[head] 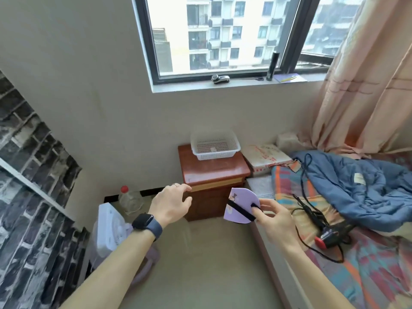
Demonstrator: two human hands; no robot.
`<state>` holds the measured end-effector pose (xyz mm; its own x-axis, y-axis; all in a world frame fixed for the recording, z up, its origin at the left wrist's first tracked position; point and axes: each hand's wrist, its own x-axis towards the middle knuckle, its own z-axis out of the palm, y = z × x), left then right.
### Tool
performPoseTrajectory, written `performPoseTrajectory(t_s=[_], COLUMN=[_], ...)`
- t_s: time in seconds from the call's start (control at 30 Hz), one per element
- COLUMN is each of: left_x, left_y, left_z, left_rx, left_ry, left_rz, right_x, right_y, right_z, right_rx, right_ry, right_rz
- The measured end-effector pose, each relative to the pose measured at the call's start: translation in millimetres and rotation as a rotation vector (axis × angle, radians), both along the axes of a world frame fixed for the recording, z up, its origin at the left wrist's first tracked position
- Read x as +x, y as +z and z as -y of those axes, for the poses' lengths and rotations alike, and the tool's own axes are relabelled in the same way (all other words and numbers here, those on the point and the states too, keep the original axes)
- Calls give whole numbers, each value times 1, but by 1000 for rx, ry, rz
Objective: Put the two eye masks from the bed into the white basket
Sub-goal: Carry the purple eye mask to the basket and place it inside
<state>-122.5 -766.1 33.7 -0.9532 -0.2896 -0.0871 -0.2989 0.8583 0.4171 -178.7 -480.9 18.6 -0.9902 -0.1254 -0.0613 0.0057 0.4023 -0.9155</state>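
My right hand (pixel 275 219) pinches a folded purple eye mask (pixel 242 205) with a black strap, holding it in the air in front of the wooden nightstand (pixel 214 175). The white basket (pixel 215 144) sits on top of that nightstand against the wall, and only a small pale item shows on its bottom. My left hand (pixel 171 205) hovers with spread fingers near the nightstand's front left corner and holds nothing. A dark watch is on that wrist. I see only one eye mask.
The bed (pixel 356 253) with a colourful sheet runs along the right, carrying a blue quilt (pixel 356 190) and a black and red hair dryer (pixel 330 235) with its cord. A plastic bottle (pixel 130 199) and a white fan (pixel 109 228) stand at the left. A curtain hangs over the bed's head.
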Motion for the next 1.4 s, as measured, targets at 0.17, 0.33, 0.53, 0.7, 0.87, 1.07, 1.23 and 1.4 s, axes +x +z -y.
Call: performPoseTrajectory(t_s=[0.17,0.33,0.53,0.7,0.87,1.07,1.23,1.4], left_x=[-54,-138,-235,-293,-350,-416,-455,-483], left_y=[-11,-11,-4,-23,-64,-118,-160,-213], left_z=[51,95,138,173,210,243,257,259], left_rx=[-122,-138,-170,-145,-116,-42,13,49], left_ry=[44,71,128,167,136,27,-34,-23], left_rz=[-22,6,35,82,180,318,414,415], right_x=[-73,-171,-285,-353,-408,-449,-487,-546], right_y=[4,1,-2,-20,-55,-100,-148,-218], right_z=[51,98,141,179,224,271,304,335], right_rx=[47,29,22,43,91,168,165,148], right_ry=[49,68,95,125,135,123,69,2], right_rz=[-78,-135,-96,-19,86,223,412,584])
